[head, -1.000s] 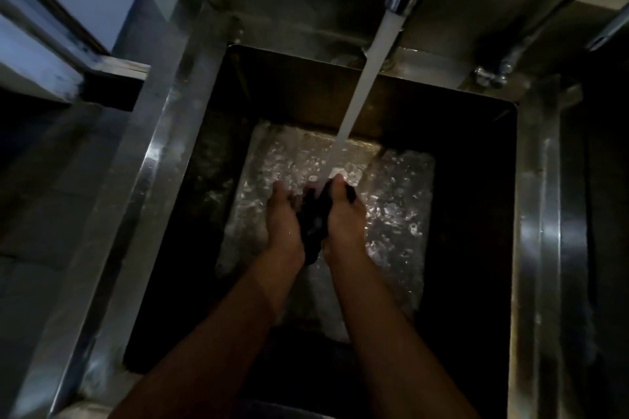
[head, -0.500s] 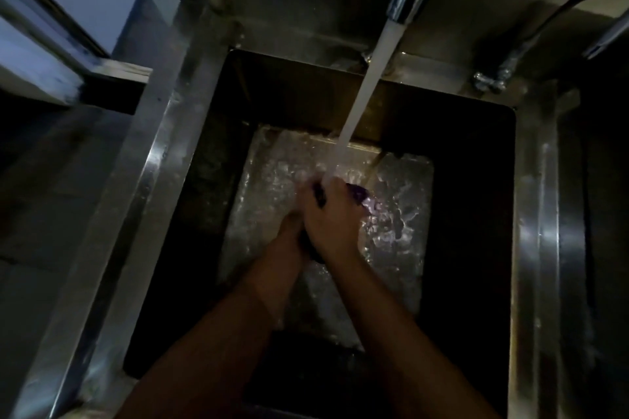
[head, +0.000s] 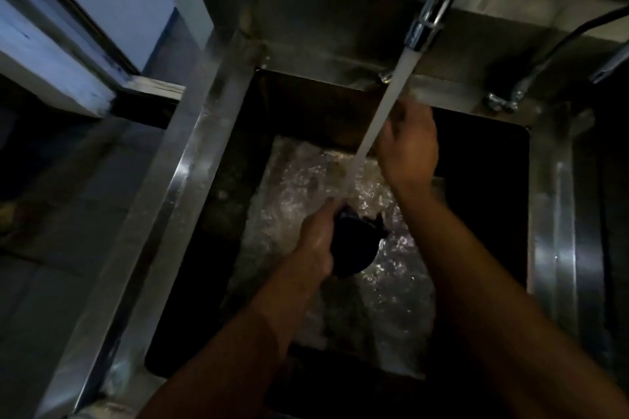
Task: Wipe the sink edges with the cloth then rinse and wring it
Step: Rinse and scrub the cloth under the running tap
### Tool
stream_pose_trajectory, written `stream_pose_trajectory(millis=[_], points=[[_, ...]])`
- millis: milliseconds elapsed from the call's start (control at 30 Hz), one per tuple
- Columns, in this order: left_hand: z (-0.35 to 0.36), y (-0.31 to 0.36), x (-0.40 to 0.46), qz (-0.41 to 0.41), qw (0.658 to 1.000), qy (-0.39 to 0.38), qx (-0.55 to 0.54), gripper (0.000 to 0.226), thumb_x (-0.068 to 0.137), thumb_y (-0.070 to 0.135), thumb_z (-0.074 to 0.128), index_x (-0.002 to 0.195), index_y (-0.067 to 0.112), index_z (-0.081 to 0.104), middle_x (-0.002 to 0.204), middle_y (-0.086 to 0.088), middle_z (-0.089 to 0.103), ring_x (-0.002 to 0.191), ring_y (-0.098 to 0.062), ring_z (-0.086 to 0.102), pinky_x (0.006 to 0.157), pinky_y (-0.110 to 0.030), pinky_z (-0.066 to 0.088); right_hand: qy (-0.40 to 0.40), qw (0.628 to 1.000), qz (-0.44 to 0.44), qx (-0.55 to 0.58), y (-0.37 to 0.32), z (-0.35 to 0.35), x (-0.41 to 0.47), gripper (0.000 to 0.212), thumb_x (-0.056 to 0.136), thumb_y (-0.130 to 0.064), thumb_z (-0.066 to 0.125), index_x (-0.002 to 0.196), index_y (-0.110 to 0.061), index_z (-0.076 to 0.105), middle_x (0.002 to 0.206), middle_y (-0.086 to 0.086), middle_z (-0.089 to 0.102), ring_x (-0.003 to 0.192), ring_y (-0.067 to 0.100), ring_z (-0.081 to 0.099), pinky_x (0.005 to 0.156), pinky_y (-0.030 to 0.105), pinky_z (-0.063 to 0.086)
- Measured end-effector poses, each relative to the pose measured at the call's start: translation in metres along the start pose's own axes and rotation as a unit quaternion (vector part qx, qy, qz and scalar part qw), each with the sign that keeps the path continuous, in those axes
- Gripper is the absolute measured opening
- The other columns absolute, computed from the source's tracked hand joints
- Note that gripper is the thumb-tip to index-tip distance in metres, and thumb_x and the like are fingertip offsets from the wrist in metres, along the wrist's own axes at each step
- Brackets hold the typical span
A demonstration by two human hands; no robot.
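Observation:
A dark wet cloth [head: 354, 245] hangs bunched in my left hand [head: 316, 241], which grips it low over the middle of the steel sink [head: 190, 180]. A stream of water [head: 381, 116] runs from the tap [head: 432, 10] and lands near the top of the cloth. My right hand [head: 408, 143] is raised toward the back of the basin, just right of the stream, holding nothing, fingers loosely bent. Water splashes across the sink bottom.
A hose and fitting [head: 503, 102] sit at the back right corner of the sink. A dark cable [head: 578, 34] runs along the rear ledge. To the left lie the tiled floor [head: 51, 248] and a white door frame [head: 51, 65].
My right hand has let go of the cloth and lifted up and back beside the water stream. My left hand now holds the cloth alone.

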State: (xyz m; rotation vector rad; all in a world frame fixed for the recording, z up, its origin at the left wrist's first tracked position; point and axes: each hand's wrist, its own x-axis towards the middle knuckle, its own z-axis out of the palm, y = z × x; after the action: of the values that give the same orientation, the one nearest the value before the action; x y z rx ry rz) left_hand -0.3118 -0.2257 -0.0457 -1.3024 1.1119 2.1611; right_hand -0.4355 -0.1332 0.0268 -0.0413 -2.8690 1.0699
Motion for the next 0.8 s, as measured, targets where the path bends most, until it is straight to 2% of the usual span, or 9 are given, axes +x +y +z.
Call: stream_pose_trajectory(millis=[67,133,267,400,467,600,667,700,800], points=[[-0.003,0.004,-0.010,0.006,1.000,0.011,0.002,0.037,0.069,0.044,0.079,0.092,0.014,0.080,0.096,-0.012,0.076,0.088,-0.031,0.072,0.081,-0.043,0.060,-0.059,0.996,0.005,0.065,-0.030,-0.008,0.033,0.024,0.102,-0.034,0.048,0.094,-0.019,0.065,0.108,0.011,0.068,0.100,0.025,0.064,0.090,0.042,0.052],[-0.011,0.004,-0.012,0.010,0.999,0.031,0.012,0.042,0.063,0.040,0.080,0.092,0.010,0.079,0.093,-0.015,0.076,0.079,-0.030,0.072,0.071,-0.042,0.061,-0.108,0.987,0.017,0.117,-0.045,-0.005,0.053,0.026,0.103,-0.027,0.047,0.078,-0.026,0.057,0.099,0.011,0.068,0.096,0.026,0.066,0.091,0.047,0.053],[-0.026,0.010,-0.016,0.025,0.998,0.062,0.022,0.054,0.049,0.048,0.080,0.089,0.011,0.078,0.094,-0.016,0.076,0.089,-0.033,0.073,0.086,-0.051,0.059,-0.082,0.989,0.033,0.120,-0.047,0.005,0.079,0.021,0.101,-0.023,0.049,0.095,-0.013,0.066,0.103,0.013,0.070,0.099,0.026,0.066,0.092,0.046,0.054],[-0.025,0.016,-0.015,0.035,0.996,0.077,0.015,0.043,0.064,0.045,0.079,0.093,0.012,0.077,0.092,-0.012,0.077,0.086,-0.031,0.073,0.083,-0.046,0.060,-0.091,0.986,0.059,0.125,-0.047,0.000,0.091,0.028,0.095,-0.033,0.048,0.104,-0.013,0.067,0.112,0.015,0.068,0.105,0.031,0.065,0.095,0.050,0.052],[-0.021,0.018,-0.014,0.039,0.996,0.075,0.013,0.053,0.058,0.051,0.079,0.096,0.014,0.077,0.097,-0.012,0.077,0.091,-0.033,0.073,0.086,-0.049,0.059,-0.096,0.987,0.058,0.114,-0.046,-0.003,0.091,0.024,0.098,-0.026,0.051,0.106,-0.009,0.066,0.113,0.016,0.068,0.106,0.031,0.065,0.096,0.049,0.052],[-0.015,0.020,-0.017,0.023,0.999,0.046,-0.004,0.061,0.055,0.053,0.080,0.101,0.013,0.077,0.099,-0.014,0.077,0.093,-0.035,0.074,0.087,-0.053,0.058,-0.055,0.988,0.051,0.138,-0.031,-0.001,0.077,0.022,0.100,-0.019,0.049,0.108,-0.005,0.065,0.109,0.013,0.069,0.100,0.024,0.065,0.092,0.039,0.053],[-0.012,0.022,-0.015,0.019,0.999,0.047,-0.014,0.057,0.056,0.051,0.079,0.097,0.011,0.078,0.098,-0.014,0.077,0.093,-0.035,0.073,0.087,-0.054,0.058,-0.029,0.986,0.059,0.156,-0.015,0.002,0.063,0.019,0.103,-0.018,0.047,0.110,-0.009,0.063,0.102,0.000,0.065,0.088,0.005,0.060,0.080,0.012,0.048],[-0.011,0.023,-0.014,0.017,0.999,0.043,-0.017,0.054,0.056,0.050,0.080,0.093,0.011,0.078,0.097,-0.014,0.076,0.092,-0.034,0.073,0.088,-0.052,0.058,-0.022,0.984,0.063,0.164,-0.007,0.004,0.056,0.018,0.104,-0.018,0.046,0.111,-0.012,0.062,0.096,-0.009,0.062,0.080,-0.004,0.055,0.071,0.005,0.044],[-0.007,0.030,-0.003,0.023,0.999,0.036,-0.029,0.043,0.051,0.050,0.082,0.075,0.018,0.069,0.086,-0.008,0.065,0.079,-0.029,0.064,0.074,-0.038,0.055,0.012,0.980,0.063,0.187,0.007,0.018,0.047,0.012,0.103,-0.020,0.049,0.106,-0.018,0.060,0.081,-0.011,0.060,0.068,-0.006,0.055,0.059,0.006,0.041]])
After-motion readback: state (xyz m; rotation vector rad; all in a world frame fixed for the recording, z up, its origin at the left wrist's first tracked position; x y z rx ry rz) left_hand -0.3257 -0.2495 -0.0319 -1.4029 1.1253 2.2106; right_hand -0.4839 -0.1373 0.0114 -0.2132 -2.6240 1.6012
